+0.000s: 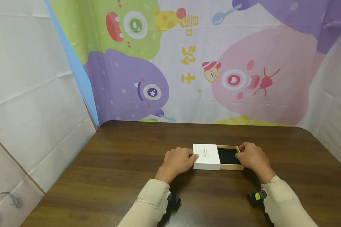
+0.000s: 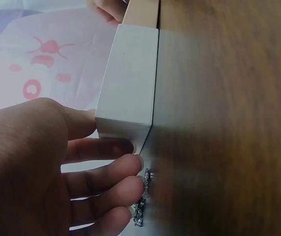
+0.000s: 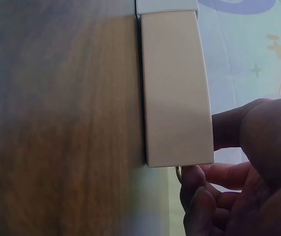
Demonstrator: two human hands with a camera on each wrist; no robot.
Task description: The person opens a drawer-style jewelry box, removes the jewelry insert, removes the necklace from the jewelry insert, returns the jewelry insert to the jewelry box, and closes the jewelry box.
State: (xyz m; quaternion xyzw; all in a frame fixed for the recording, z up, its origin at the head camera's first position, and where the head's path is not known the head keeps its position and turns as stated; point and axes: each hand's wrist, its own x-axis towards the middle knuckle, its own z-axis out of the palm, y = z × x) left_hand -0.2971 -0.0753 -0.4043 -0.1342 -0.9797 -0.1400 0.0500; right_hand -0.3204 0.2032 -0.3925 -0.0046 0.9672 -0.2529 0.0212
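Observation:
A small slide-out gift box lies flat on the wooden table. Its white sleeve (image 1: 206,156) covers the left part, and the tan drawer (image 1: 232,167) with a black lining (image 1: 228,156) sticks out to the right. My left hand (image 1: 178,160) grips the sleeve's left end, thumb on top and index finger against the end face. At the other end, my right hand (image 1: 254,159) pinches the drawer's end wall, thumb over the edge. A thin loop (image 3: 179,174) shows by its fingertips. In the left wrist view, a silvery chain-like thing (image 2: 141,199) lies beyond the left fingertips.
The brown table (image 1: 108,176) extends to a cartoon-printed cloth (image 1: 187,104) hanging along its back edge. Pale wall panels (image 1: 31,78) stand to the left, and more white sheeting (image 1: 335,104) to the right. A black wrist camera (image 1: 173,201) sits at the left cuff.

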